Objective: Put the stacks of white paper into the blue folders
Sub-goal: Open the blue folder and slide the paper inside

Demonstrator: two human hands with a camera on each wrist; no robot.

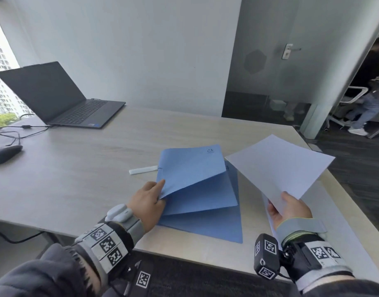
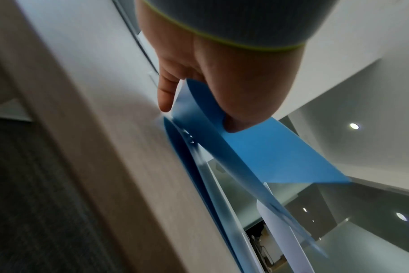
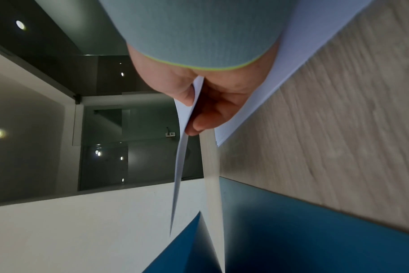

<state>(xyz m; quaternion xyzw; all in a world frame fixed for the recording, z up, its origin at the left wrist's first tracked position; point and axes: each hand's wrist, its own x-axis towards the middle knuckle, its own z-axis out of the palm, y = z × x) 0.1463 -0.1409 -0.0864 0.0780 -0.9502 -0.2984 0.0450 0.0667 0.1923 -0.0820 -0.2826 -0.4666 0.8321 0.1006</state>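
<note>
— So what can't you make out?

— How many sheets the right hand holds; the held paper shows as one flat face from the head view, and the right wrist view shows its edge thin and blurred. More paper lies on the desk under that hand, partly hidden by the wrist. The lower layers of the folders are covered by the raised cover, so the count is unsure: at least two, fanned.

— And the hands?

— Left hand pinches the cover's near corner, thumb on top, fingers under, lifting it open. Right hand is clamped on the held paper's near edge, thumb above, fingers below, with the sheet raised clear of the desk just right of the folders.

— Anything else round the folders?

— One white strip touching their left edge. Far left of them, one open laptop, one mouse, and cables. Beyond them to the right, a glass door, and a person seated, cut off by the frame.
</note>
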